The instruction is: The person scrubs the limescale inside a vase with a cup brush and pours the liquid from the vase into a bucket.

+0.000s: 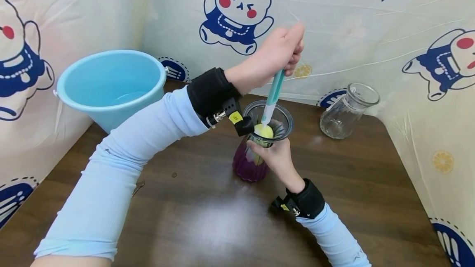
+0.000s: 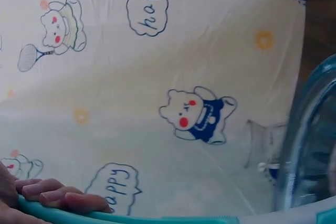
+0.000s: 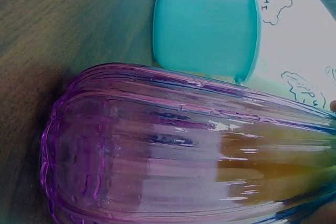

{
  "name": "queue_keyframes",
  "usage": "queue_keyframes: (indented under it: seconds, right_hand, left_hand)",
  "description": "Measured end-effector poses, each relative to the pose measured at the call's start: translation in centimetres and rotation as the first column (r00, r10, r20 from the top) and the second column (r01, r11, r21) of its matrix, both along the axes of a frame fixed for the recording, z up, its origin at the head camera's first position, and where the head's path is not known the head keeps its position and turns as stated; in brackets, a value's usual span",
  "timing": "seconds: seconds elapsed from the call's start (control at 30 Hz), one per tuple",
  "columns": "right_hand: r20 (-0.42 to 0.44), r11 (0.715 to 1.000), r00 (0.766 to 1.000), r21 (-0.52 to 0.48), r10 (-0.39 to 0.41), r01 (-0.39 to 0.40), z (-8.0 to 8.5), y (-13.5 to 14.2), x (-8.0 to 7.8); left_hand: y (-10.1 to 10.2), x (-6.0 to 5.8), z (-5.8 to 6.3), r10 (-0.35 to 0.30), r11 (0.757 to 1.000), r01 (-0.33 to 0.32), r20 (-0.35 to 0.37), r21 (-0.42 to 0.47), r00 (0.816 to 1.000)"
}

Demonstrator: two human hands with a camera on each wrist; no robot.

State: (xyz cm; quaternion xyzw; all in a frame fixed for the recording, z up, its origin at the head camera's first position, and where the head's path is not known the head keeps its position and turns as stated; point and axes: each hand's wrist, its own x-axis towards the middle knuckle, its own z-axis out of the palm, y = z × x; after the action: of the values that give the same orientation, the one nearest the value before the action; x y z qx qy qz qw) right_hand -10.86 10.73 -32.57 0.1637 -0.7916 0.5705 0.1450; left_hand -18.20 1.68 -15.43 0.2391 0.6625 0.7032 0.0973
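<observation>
In the head view my left hand (image 1: 280, 50) is raised above the vase. It grips the teal handle of a sponge bottle brush (image 1: 274, 89), which slants down into the vase's mouth. The yellow sponge head (image 1: 264, 131) sits just inside the rim, and shows as a yellow blur through the glass in the right wrist view. The ribbed glass vase (image 1: 249, 166) is purple at its base and clearer towards its wide mouth, and it leans slightly. My right hand (image 1: 278, 157) holds it round the neck, thumb on the near side. In the left wrist view, curled fingers (image 2: 63, 195) lie over the handle.
A light blue bucket (image 1: 122, 114) with some water in it stands at the back left. At the back right is a clear glass jar (image 1: 338, 120), tilted. A small round bit (image 1: 174, 175) lies on the dark wooden table (image 1: 208, 209). Patterned cloth (image 1: 326, 23) hangs behind.
</observation>
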Motion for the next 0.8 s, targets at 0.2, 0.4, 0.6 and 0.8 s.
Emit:
queue_keyframes:
  seconds: [0.2,0.4,0.6,0.8]
  right_hand:
    - [-0.059,1.0,0.998,0.019,0.018,-0.017,-0.3,0.1,-0.1]
    - [-0.075,0.999,0.997,0.039,0.022,-0.019,-0.3,0.2,-0.1]
    - [-0.056,0.999,0.998,0.032,0.017,-0.015,-0.4,0.1,0.0]
    - [-0.047,0.999,0.999,0.039,0.01,-0.009,-0.2,0.1,0.0]
  left_hand:
    - [-0.4,-0.1,-2.9,0.034,0.999,-0.034,0.094,-0.004,0.995]
    - [-0.5,0.3,-5.8,0.0,0.995,0.01,0.11,-0.097,0.994]
    - [-0.4,1.0,-6.8,-0.06,0.984,0.071,0.076,-0.162,0.995]
    - [-0.4,1.1,-6.0,-0.079,0.988,0.088,0.075,-0.13,0.994]
